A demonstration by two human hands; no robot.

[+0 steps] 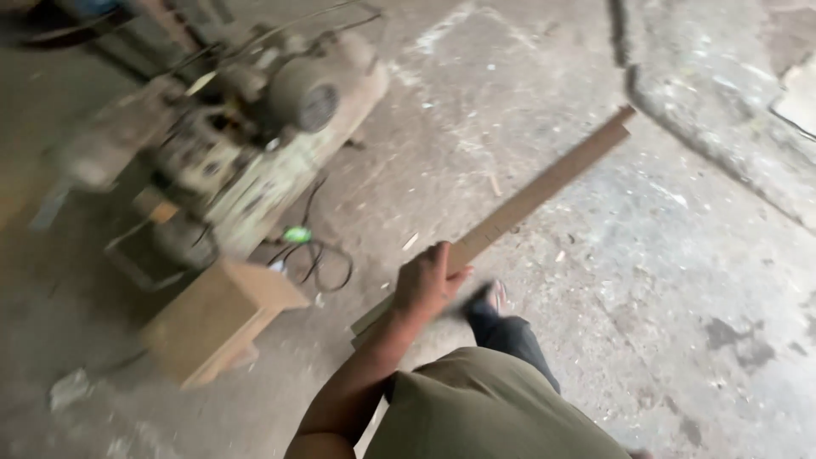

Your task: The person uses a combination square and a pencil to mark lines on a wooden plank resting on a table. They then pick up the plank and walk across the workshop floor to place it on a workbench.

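left hand [425, 285] closed around long thin brown wooden strip [544, 189] near its lower end; long axis runs up-right from hand, above concrete floor [680, 280]. right hand out of view.

A long, thin brown wooden strip [527, 200] slants up-right, gripped near its lower end
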